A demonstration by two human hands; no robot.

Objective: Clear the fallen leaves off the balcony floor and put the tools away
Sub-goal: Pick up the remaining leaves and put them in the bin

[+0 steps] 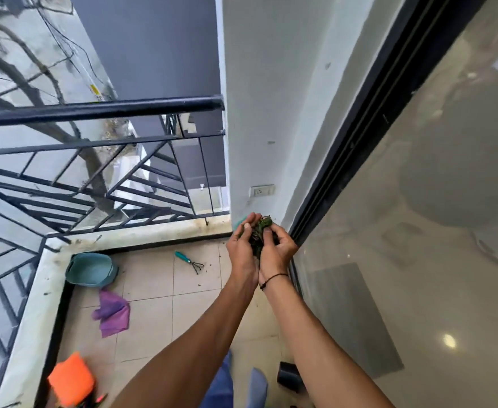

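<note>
1. Leaves (260,234) bunched dark and green between both hands, held up near the white wall (250,113).
2. Left hand (243,245) cupped round the clump, fingers curled.
3. Right hand (277,248) grips it from the other side; black cord on the wrist.
4. Rake (189,262), teal handle, lies on the floor tiles (153,313).
5. Teal basin (91,269) in the corner, purple bag (112,313) just beside it.
6. Orange cloth (71,378) by the ledge.

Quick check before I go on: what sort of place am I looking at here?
Most likely a small upper-floor balcony of a building. A black metal railing runs along a raised kerb with the street below, the floor is tiled, and a sliding glass door leads indoors. Both hands hold gathered leaves.
</note>
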